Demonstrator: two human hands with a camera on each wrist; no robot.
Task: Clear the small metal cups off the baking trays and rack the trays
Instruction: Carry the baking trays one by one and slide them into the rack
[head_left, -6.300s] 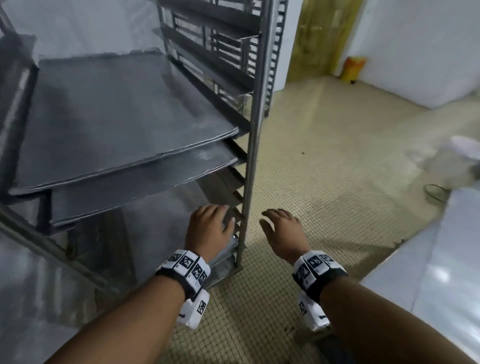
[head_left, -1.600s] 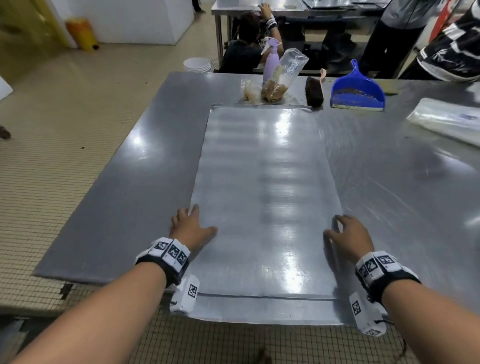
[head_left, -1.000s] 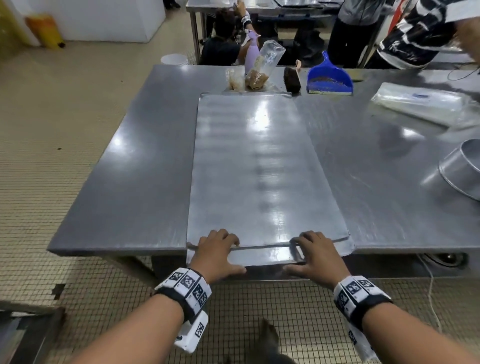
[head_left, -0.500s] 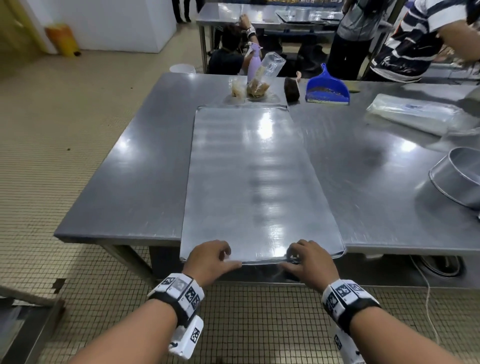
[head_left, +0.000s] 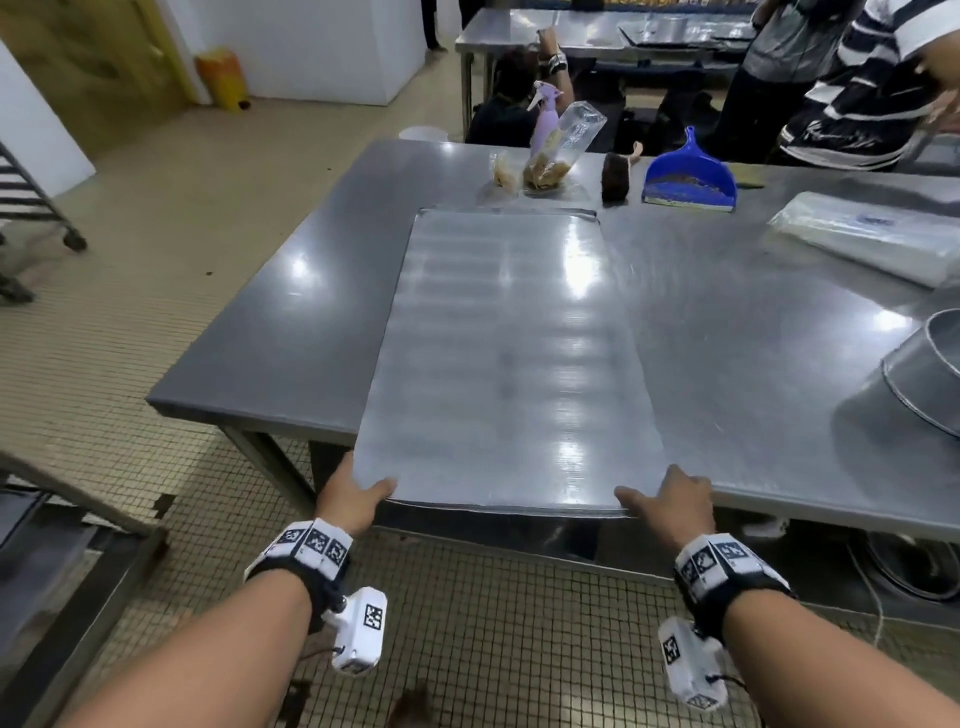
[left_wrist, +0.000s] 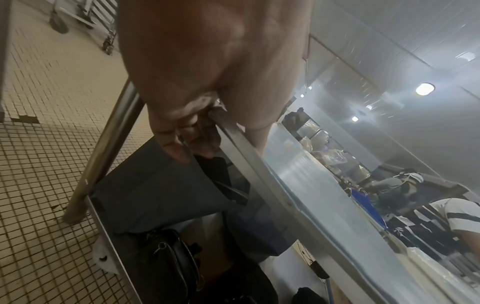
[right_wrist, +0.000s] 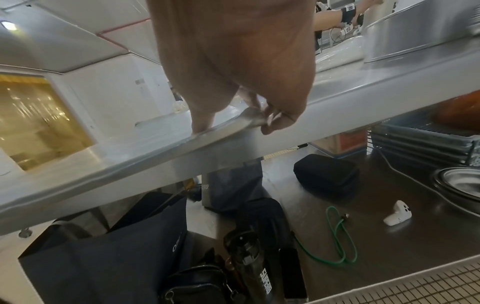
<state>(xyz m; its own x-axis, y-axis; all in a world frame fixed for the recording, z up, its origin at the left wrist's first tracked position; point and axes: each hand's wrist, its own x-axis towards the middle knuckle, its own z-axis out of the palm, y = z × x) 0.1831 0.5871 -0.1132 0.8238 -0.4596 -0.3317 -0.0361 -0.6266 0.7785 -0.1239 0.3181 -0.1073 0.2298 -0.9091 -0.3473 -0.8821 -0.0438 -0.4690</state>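
Note:
A large bare baking tray lies lengthwise on the steel table, its near end overhanging the front edge. My left hand grips the tray's near left corner, thumb on top. My right hand grips the near right corner the same way. In the left wrist view the left hand's fingers curl under the tray's rim. In the right wrist view the thumb lies on the tray's rim and the other fingers curl beneath. No small cups show on the tray.
A big metal bowl lies at the table's right. Behind the tray are a blue dustpan, a brush, food bags and a plastic-wrapped pack. People stand beyond the table. A wheeled rack is at the far left.
Both hands have slid from the middle of the tray's near edge out to its two corners. The tray has come a little farther over the table's front edge.

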